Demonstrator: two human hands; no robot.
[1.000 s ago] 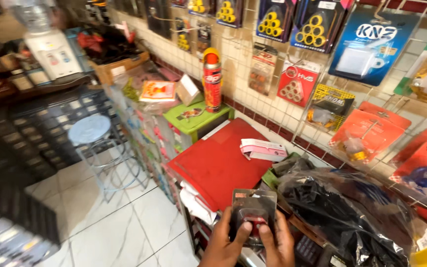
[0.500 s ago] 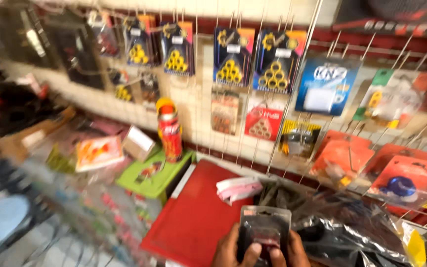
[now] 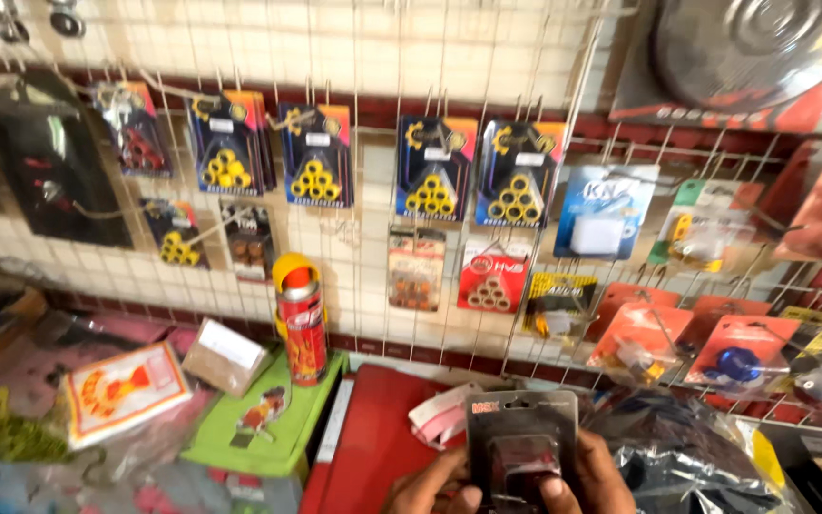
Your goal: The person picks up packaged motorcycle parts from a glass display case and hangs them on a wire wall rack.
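The view has swung up toward the wire rack since half a second ago. Left hand (image 3: 430, 490) and right hand (image 3: 590, 484) both clasp a dark blister-packed part (image 3: 522, 443) low over the red box (image 3: 373, 447). Its smooth plastic could slip. Beyond stands a red spray can (image 3: 302, 324).

pack (image 3: 522, 438): glossy clear plastic over dark card
can (image 3: 302, 328): shiny red metal
rack (image 3: 363, 238): thin white wire
bag (image 3: 687, 457): crinkled glossy plastic, 3 o'clock of pack
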